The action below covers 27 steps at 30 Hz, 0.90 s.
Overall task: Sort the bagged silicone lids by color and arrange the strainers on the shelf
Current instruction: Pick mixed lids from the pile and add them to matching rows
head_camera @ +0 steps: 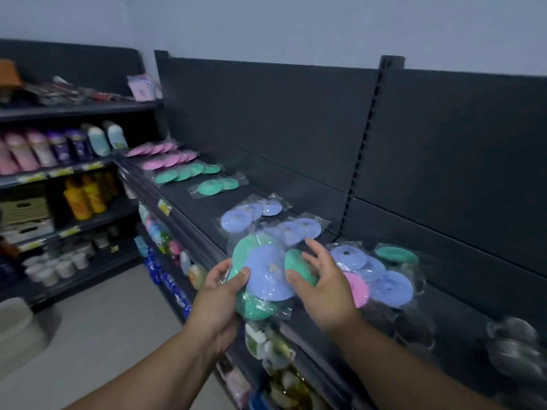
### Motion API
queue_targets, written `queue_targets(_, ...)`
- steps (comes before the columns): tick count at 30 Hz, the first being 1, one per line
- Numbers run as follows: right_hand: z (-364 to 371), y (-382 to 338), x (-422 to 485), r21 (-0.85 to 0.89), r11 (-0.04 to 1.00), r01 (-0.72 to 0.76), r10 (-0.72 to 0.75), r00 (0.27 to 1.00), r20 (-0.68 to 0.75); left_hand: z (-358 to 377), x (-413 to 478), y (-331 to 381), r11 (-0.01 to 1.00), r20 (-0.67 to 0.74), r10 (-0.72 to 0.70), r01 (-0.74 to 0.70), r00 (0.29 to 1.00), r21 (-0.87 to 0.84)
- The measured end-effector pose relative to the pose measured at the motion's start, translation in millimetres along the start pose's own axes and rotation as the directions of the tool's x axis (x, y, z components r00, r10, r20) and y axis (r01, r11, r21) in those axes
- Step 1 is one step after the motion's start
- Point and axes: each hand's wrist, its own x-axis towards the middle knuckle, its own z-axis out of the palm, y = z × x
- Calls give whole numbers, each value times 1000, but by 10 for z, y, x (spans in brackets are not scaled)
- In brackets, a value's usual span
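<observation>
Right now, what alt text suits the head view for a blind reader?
The left hand grips bagged lids, blue over green, while the right hand touches a green lid; on the shelf lie rows sorted pink, green, blue, left, and a mixed pile, right.

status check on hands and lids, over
Left hand grips mixed green-and-blue bagged lids. Right hand, fingers spread, touches a green lid. Unsorted pile beside it on the shelf; strainers far right, untouched.

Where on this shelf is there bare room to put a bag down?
Bare strip between the green lids and blue lids, and along the back panel behind both. Crowded around the mixed pile and strainers.
</observation>
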Motion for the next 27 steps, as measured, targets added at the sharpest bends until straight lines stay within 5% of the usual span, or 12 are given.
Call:
queue_targets(5, 921, -381, 209, -49, 998, -26, 31, 994, 101, -818, 80, 583, 998, -30, 53, -54, 998, -27)
queue_targets(10, 1864, -624, 379, 58, 966, -253, 235, 947, 218, -1689, 197, 1134, 997, -88, 65, -68, 994, -26)
queue_targets(16, 2871, -699, 586, 397, 692, -602, 429, 786, 444, -2510, 400, 1635, 999, -122, 25, -29, 992, -35)
queue_targets(27, 3902, -584, 1719, 546, 595, -590, 444, 808, 388, -2888, 1513, 2156, 996, -92, 21, -13, 996, 88)
